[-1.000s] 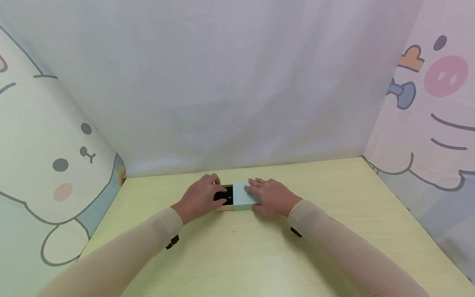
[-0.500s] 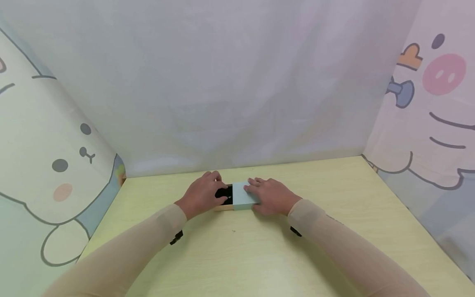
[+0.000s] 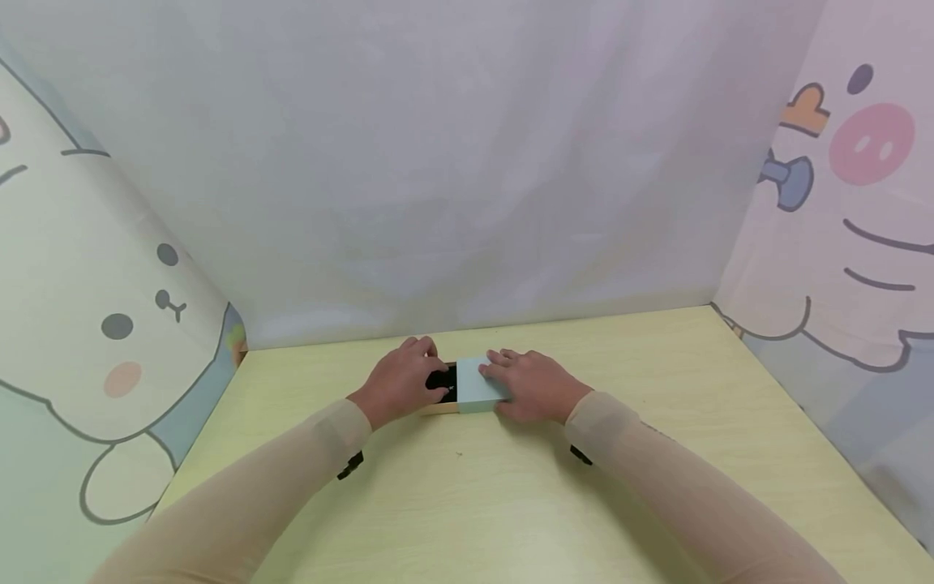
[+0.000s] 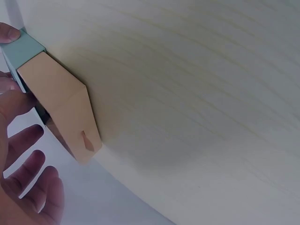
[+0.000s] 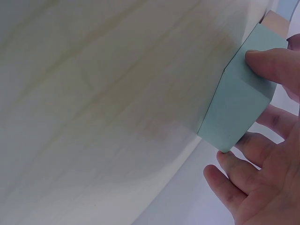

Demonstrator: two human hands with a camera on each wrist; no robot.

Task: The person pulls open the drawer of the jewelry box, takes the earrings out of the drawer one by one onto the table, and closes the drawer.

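A pale blue-green box sleeve (image 3: pixel 474 380) lies on the table, with a tan inner drawer (image 3: pixel 441 409) sticking out of its left end. Black material (image 3: pixel 452 378) with small light marks fills the drawer's visible part. My left hand (image 3: pixel 397 381) reaches over the drawer, thumb and index finger apart at the black material; its other fingers are loosely bent and spread in the left wrist view. What the fingertips touch inside is hidden. My right hand (image 3: pixel 541 388) holds the sleeve, thumb (image 5: pixel 269 63) on its near side and fingers over the top. A short ribbon tab (image 4: pixel 87 141) shows on the drawer's end.
A light wood-patterned table (image 3: pixel 467 503) extends around the box. Behind it hangs a pale curtain (image 3: pixel 467 162). Cartoon-printed cloths (image 3: pixel 58 324) line both sides. A small dark speck (image 3: pixel 459 454) marks the tabletop in front.
My left hand has shifted slightly right and away from me over the drawer, covering more of the black material. The right hand and the box stay almost where they were.
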